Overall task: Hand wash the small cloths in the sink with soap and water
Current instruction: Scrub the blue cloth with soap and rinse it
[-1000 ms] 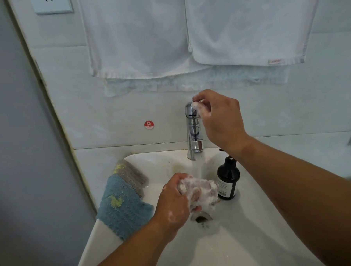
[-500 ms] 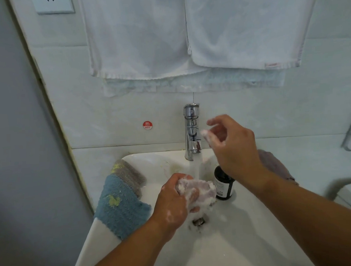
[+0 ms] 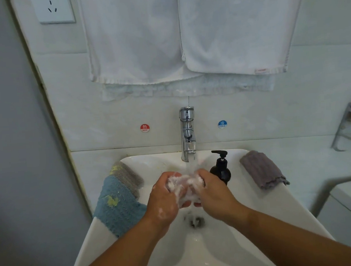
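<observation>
1. Your left hand (image 3: 163, 198): fingers curled round the left side of the soapy cloth (image 3: 183, 186); foam flecks on its back.
2. Your right hand (image 3: 213, 192): fingers curled round the right side of the same cloth.
3. Soapy cloth: pale, lathered, bunched between both hands over the sink (image 3: 197, 253), above the drain (image 3: 195, 221).
4. Water stream (image 3: 191, 164): running from the chrome tap (image 3: 187, 132) onto the cloth.
5. Black pump bottle (image 3: 221, 171): upright on the sink's back edge, just beside your right hand.
6. Blue cloth (image 3: 117, 207): draped over the left rim, touching a grey-brown cloth (image 3: 127, 176) behind it.
7. Grey ribbed cloth (image 3: 262, 169): folded on the right rim.
8. Wall: red HOT sticker (image 3: 144, 128), blue COLD sticker (image 3: 222, 124), two white towels (image 3: 133, 37) hanging above, socket (image 3: 53, 9) top left.
</observation>
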`<act>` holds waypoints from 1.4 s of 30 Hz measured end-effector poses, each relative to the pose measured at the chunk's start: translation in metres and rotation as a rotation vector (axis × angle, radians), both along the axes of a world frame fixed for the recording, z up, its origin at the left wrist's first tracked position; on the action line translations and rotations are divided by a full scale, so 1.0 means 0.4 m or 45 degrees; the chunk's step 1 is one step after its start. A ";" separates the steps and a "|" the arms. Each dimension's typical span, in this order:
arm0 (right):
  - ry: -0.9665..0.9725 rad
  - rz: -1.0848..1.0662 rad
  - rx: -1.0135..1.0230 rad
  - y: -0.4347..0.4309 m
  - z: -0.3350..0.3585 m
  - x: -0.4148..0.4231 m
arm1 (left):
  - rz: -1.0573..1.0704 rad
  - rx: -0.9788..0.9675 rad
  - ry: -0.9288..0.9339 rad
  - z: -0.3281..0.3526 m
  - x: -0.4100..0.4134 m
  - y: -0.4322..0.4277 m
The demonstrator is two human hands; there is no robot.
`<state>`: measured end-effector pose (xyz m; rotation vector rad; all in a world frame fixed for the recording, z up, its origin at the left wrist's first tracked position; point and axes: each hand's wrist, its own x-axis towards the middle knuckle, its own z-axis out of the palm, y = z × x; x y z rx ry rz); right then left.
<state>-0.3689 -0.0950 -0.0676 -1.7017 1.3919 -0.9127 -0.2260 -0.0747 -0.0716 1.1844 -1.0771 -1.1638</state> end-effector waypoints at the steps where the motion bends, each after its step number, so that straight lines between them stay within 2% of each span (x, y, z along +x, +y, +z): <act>1: -0.019 0.014 -0.011 -0.002 0.000 0.007 | 0.017 0.005 -0.006 -0.004 0.000 -0.003; 9: -0.107 -0.118 -0.122 -0.031 0.004 0.044 | 0.139 -0.003 -0.235 -0.018 -0.012 -0.015; 12: -0.017 -0.180 -0.151 -0.028 0.006 0.045 | 0.165 -0.066 -0.393 -0.018 -0.023 -0.018; 15: 0.132 -0.100 -0.220 -0.014 0.002 0.047 | 0.148 -0.095 -0.519 -0.021 -0.023 -0.032; 19: -0.054 -0.052 -0.218 -0.025 0.006 0.037 | 0.135 -0.078 -0.555 -0.022 -0.037 -0.045; 22: 0.024 -0.148 -0.274 -0.051 0.013 0.012 | 0.053 -0.133 -0.541 -0.019 -0.069 -0.035; 26: 0.110 -0.092 -0.189 -0.034 -0.009 0.016 | 0.093 -0.229 -0.659 0.012 -0.065 -0.056; 28: 0.146 -0.085 -0.223 -0.023 -0.001 0.030 | 0.155 -0.193 -0.696 0.017 -0.057 -0.074; 32: 0.051 -0.214 -0.266 -0.039 0.043 0.024 | 0.149 -0.180 -0.772 0.000 -0.080 -0.072; 35: 0.167 -0.225 -0.283 -0.054 0.046 0.005 | 0.115 -0.205 -0.732 -0.001 -0.095 -0.073; 37: 0.198 -0.161 -0.254 -0.050 0.028 0.003 | 0.129 -0.221 -0.831 0.004 -0.092 -0.086; 38: 0.193 -0.146 -0.238 -0.044 0.019 0.004 | 0.133 -0.241 -0.895 0.007 -0.087 -0.093; 42: 0.022 -0.177 -0.214 -0.032 0.009 0.004 | 0.134 -0.149 -0.775 0.017 -0.084 -0.096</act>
